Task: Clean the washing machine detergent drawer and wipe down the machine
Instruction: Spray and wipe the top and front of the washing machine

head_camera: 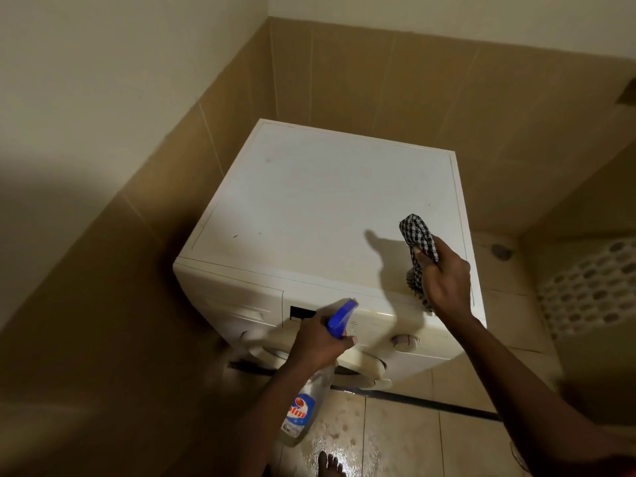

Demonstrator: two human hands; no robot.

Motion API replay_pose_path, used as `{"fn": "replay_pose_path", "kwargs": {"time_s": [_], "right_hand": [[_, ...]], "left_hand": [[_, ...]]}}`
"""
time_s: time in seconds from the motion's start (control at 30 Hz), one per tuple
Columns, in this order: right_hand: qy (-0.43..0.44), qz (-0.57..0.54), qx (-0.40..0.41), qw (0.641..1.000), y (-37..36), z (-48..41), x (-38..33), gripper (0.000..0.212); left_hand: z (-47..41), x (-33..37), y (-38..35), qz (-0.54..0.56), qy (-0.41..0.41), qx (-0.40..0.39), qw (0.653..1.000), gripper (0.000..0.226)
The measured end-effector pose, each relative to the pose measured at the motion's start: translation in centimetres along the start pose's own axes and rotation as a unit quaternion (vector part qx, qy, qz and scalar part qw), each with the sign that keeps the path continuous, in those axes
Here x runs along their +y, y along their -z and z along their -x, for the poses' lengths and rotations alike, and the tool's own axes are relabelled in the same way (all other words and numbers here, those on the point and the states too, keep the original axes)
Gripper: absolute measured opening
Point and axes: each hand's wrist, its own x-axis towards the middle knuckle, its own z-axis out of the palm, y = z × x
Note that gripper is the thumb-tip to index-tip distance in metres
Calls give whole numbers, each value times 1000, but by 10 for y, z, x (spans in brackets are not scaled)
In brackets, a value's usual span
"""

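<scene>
Left hand (320, 339) was low in front of the white front-loading washing machine (327, 208), its grip clenched round the neck of a clear plastic spray bottle with a blue trigger head (339, 318). The bottle's body hung down toward the wet beige floor tiles (395, 435) and the nozzle pointed up at the control panel. Right hand (444, 280) was over the machine's front right corner, its grip bunched tight on a black-and-white checked cloth (418, 239). One end of the cloth stood up above the knuckles and the other trailed toward the lid's front edge; whether it touched the lid, I could not tell. The white detergent drawer (234, 301) sat closed at the left of the front panel. The machine stood in a corner of tan wall tiles (378, 74), with a bare foot (330, 464) on the floor below.
</scene>
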Motion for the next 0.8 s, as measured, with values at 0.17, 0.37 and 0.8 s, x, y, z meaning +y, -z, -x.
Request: {"fn": "replay_pose_path", "kwargs": {"time_s": [0.17,0.37,0.8], "right_hand": [[38,78,-27,996,-3,16,25,38],[132,219,-93,962,-54,72,45,48],[185,325,-142,916,-90,81,14,52]], "left_hand": [[-1,3,-8,21,-35,-17,999,29],[9,-8,12,106,-26,22,994,28],[11,-45,68,100,19,121,987,20]]}}
